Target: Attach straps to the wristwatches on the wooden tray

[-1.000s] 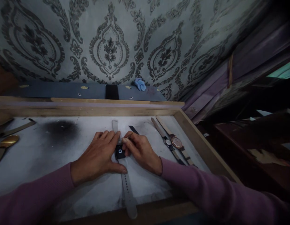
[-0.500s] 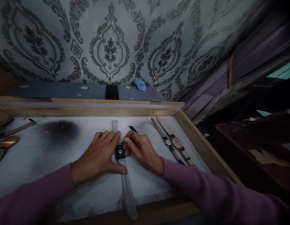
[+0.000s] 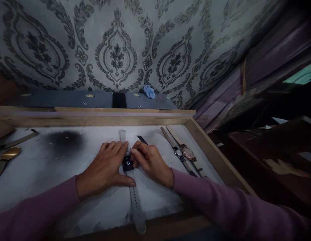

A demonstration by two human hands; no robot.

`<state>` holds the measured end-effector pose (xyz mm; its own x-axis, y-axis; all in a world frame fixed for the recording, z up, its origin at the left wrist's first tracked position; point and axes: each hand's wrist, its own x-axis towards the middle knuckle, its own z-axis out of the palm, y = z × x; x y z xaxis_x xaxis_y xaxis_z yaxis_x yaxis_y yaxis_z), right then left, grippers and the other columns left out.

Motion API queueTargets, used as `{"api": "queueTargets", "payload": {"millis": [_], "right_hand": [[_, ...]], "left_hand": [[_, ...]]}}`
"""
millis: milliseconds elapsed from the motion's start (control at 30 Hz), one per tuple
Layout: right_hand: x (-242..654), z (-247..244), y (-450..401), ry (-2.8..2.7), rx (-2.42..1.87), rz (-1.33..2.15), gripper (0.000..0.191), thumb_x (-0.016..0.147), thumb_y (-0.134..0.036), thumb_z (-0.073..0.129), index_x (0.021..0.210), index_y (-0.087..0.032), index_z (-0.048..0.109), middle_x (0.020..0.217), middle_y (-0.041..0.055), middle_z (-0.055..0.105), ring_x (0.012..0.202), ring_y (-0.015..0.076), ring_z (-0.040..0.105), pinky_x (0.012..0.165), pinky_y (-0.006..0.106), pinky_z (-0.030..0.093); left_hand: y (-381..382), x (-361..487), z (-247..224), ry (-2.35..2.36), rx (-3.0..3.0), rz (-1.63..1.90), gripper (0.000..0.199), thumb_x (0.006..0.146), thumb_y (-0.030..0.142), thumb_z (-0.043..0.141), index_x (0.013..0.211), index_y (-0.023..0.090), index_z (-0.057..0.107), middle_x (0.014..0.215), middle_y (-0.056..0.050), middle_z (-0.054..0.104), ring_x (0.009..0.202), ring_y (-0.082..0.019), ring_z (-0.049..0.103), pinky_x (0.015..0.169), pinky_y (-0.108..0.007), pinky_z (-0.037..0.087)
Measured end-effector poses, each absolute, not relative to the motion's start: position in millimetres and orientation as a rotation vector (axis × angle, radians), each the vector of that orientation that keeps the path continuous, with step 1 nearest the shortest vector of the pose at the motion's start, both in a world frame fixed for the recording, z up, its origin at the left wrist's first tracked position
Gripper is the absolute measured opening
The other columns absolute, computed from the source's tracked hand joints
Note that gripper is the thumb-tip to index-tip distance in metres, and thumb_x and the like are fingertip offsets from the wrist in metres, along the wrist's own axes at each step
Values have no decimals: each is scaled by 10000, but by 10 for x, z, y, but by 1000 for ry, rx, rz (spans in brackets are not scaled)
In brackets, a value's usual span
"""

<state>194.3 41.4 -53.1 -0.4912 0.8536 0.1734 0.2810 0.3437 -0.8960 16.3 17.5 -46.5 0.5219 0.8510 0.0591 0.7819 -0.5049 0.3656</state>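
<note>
A smartwatch (image 3: 128, 164) with a black square face and a pale strap (image 3: 136, 204) lies face up, its long strap end pointing toward me. My left hand (image 3: 103, 169) holds it from the left, thumb across the lower strap and fingertips by the upper strap. At the upper right of the watch case, my right hand (image 3: 152, 164) is closed in a pinch. A thin brass-coloured piece (image 3: 137, 146) shows between its fingers; its tip is hidden. Just behind the right hand lies a dark flat strip (image 3: 142, 139), partly covered.
The white-bottomed wooden tray (image 3: 220, 160) has raised edges. Two wristwatches (image 3: 187, 152) lie at its right, and a gold-coloured watch (image 3: 11, 154) with straps at its left. Behind it, a blue ledge (image 3: 100, 100) bears a black phone-like slab (image 3: 119, 100) and a crumpled blue cloth (image 3: 149, 92).
The whole view has shifted slightly. Both hands keep nearly the same places at the smartwatch, with the right fingers moved very little.
</note>
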Motion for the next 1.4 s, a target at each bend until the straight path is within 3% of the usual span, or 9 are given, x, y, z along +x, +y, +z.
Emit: {"api": "queueTargets", "payload": {"millis": [300, 500, 567, 633, 667, 900, 1033, 1133, 1400], "right_hand": [[1924, -575, 414, -1881, -991, 1179, 264, 933, -341, 441, 731, -182, 497, 609, -20, 549, 479, 84, 535, 487, 206, 436], [1927, -543, 420, -1942, -1038, 1155, 313, 958, -407, 376, 746, -195, 465, 578, -21, 534, 468, 103, 522, 488, 206, 416], [1927, -552, 432, -1972, -1024, 1117, 341, 959, -425, 359, 716, -203, 447, 550, -20, 523, 467, 113, 525, 505, 211, 424], [1932, -564, 438, -1996, -1035, 1094, 342, 965, -421, 330, 725, -207, 450, 557, -5, 544, 490, 129, 550, 520, 216, 438], [1937, -570, 439, -2015, -1042, 1044, 345, 963, -416, 329, 715, -208, 450, 578, 7, 564, 507, 134, 562, 540, 220, 447], [1964, -593, 462, -2057, -1055, 894, 350, 961, -427, 339, 730, -216, 495, 662, 37, 642, 613, 159, 608, 623, 234, 474], [1950, -549, 472, -2027, -1022, 1074, 375, 972, -442, 309, 720, -208, 460, 569, 2, 585, 487, 128, 556, 518, 218, 442], [1939, -508, 453, -1939, -1022, 1134, 362, 947, -457, 389, 711, -195, 471, 527, -24, 535, 458, 113, 526, 484, 211, 421], [1881, -570, 462, -1778, -1025, 1368, 302, 909, -440, 477, 763, -178, 504, 657, -12, 554, 509, 93, 530, 512, 219, 450]], "left_hand": [[175, 196, -418, 1387, 2415, 369, 934, 611, 650, 722, 1326, 122, 436, 1080, -125, 581, 997, -338, 507, 891, -512, 373], [231, 257, -459, 1440, 2359, 249, 1103, 469, 600, 817, 1367, 85, 435, 1244, -209, 570, 1111, -429, 498, 952, -600, 363], [283, 237, -563, 1453, 2388, 140, 998, 552, 505, 803, 1370, 63, 440, 1255, -239, 571, 1108, -446, 510, 939, -605, 379], [334, 203, -706, 1450, 2475, 162, 613, 820, 328, 594, 1384, 141, 446, 1238, -186, 607, 1084, -379, 557, 917, -546, 421], [355, 186, -783, 1467, 2511, 185, 528, 873, 264, 512, 1388, 170, 447, 1249, -168, 607, 1113, -360, 551, 928, -519, 423], [439, 169, -1070, 1606, 2520, 221, 442, 920, 295, 478, 1352, 210, 514, 1151, -148, 660, 1053, -339, 584, 899, -456, 445], [364, 223, -813, 1551, 2454, 189, 534, 873, 329, 547, 1377, 167, 471, 1175, -161, 640, 1083, -352, 560, 931, -506, 416], [237, 249, -524, 1457, 2396, 216, 993, 570, 582, 774, 1378, 115, 436, 1242, -207, 571, 1096, -414, 507, 938, -580, 368], [214, 163, -359, 1358, 2377, 284, 1066, 588, 712, 689, 1362, 44, 386, 1115, -155, 569, 1007, -330, 495, 916, -500, 364]]}}
